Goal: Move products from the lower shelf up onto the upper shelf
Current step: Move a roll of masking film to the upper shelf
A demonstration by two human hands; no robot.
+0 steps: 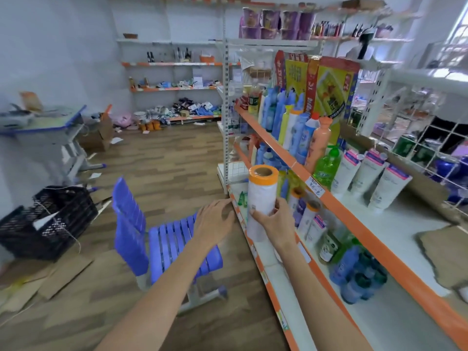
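My right hand (272, 219) grips a white roll with an orange top band (262, 196), held upright in front of the shelving, level with the edge of the lower shelf (286, 269). Two similar rolls (307, 216) stand on that lower shelf just behind it, next to bottles. My left hand (215, 221) hovers open beside the roll, fingers spread, holding nothing. The upper shelf (395, 224) with its orange front edge carries white tubes (369, 171), a green pump bottle (326, 168) and blue bottles.
A blue slatted chair (162, 239) stands close to the left of the shelving, below my arms. A black plastic crate (48, 221) and flattened cardboard (58, 277) lie on the wooden floor. Cardboard pieces (445, 254) rest on the upper shelf at right.
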